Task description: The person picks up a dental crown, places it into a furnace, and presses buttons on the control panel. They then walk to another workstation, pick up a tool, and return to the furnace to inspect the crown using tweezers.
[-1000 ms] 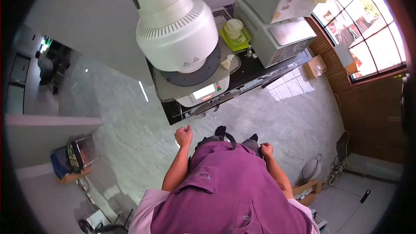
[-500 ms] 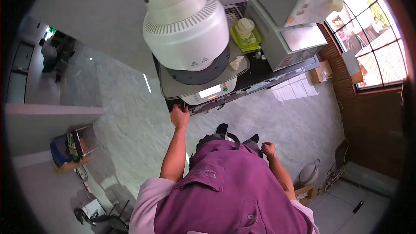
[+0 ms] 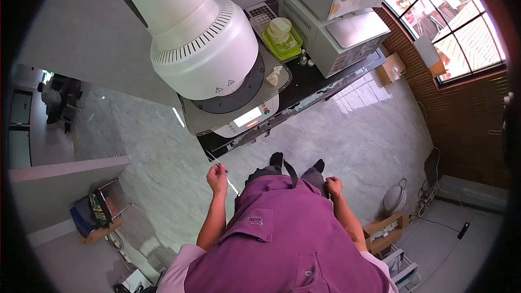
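Note:
My left hand (image 3: pixel 217 174) is closed round the end of a thin tool (image 3: pixel 211 157), which points up and left toward the corner of the dark counter. My right hand (image 3: pixel 334 185) hangs by my right thigh, its fingers curled; whatever it might hold is too small to make out. In front of me stands a large white machine (image 3: pixel 209 54) with a round dark base plate and a lit panel (image 3: pixel 248 117). A crumpled pale cloth (image 3: pixel 274 76) lies on its grey platform, right of the base.
A green tray (image 3: pixel 285 49) with pale round containers stands behind the platform, beside small bottles and a grey boxy appliance (image 3: pixel 347 38). Cardboard boxes (image 3: pixel 391 69) sit on the floor at the right. A seated person (image 3: pixel 51 96) is far off at the left.
My left hand has drawn back from the counter's front corner, and a thin tool now shows in it. The view has turned, shifting the machine left. My right hand stays by my thigh.

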`<state>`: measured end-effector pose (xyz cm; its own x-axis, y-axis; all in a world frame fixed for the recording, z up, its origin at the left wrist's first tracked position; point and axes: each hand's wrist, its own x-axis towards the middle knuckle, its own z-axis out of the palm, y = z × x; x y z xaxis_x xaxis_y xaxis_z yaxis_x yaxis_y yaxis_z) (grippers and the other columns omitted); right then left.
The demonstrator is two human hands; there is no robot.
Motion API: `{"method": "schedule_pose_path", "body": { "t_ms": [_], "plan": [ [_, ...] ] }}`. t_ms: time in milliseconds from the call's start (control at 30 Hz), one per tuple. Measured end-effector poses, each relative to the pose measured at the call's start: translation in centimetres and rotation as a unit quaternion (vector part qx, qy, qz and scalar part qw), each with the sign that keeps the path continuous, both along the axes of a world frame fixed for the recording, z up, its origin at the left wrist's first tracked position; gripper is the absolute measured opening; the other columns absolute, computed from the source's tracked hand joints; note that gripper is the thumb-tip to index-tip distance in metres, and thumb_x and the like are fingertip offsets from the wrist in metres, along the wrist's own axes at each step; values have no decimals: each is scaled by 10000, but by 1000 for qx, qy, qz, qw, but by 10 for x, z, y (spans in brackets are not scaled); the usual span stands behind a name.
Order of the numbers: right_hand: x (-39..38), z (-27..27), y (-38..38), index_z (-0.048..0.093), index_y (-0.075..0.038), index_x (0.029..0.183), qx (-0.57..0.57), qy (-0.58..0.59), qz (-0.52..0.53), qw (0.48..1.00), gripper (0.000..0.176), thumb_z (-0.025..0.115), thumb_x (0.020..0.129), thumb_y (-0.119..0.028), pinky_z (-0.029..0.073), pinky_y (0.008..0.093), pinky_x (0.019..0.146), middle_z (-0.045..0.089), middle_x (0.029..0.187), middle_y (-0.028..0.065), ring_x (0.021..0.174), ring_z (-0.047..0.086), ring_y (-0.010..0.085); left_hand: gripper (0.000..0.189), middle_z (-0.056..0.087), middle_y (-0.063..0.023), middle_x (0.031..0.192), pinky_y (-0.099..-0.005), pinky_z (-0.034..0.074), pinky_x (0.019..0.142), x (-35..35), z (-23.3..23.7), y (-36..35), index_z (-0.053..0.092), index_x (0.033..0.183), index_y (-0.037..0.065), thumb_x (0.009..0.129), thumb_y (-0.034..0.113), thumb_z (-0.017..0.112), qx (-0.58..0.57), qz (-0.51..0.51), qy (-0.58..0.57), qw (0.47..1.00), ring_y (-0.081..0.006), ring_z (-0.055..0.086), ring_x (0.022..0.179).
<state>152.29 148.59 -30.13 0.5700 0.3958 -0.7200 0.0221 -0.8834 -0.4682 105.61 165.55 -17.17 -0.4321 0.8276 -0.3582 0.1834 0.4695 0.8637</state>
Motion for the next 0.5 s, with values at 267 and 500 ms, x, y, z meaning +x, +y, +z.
{"method": "schedule_pose_path", "body": {
  "t_ms": [267, 500],
  "plan": [
    [-32, 57, 57, 662, 28, 977, 99, 78, 76, 989, 207, 586, 810, -70, 503, 265, 633, 672, 812, 99, 694, 622, 143, 192, 716, -101, 809, -272, 526, 672, 33, 28, -20, 678, 935, -14, 829, 142, 713, -55, -293, 73, 952, -121, 680, 736],
    [-83, 153, 142, 645, 6, 1076, 177, 178, 214, 944, 244, 573, 893, -137, 498, 288, 740, 682, 904, 84, 828, 628, 144, 192, 716, -88, 848, -272, 534, 694, 125, 62, 48, 668, 950, -19, 836, 127, 721, 47, -398, -54, 915, -129, 682, 780]
  ]
}}
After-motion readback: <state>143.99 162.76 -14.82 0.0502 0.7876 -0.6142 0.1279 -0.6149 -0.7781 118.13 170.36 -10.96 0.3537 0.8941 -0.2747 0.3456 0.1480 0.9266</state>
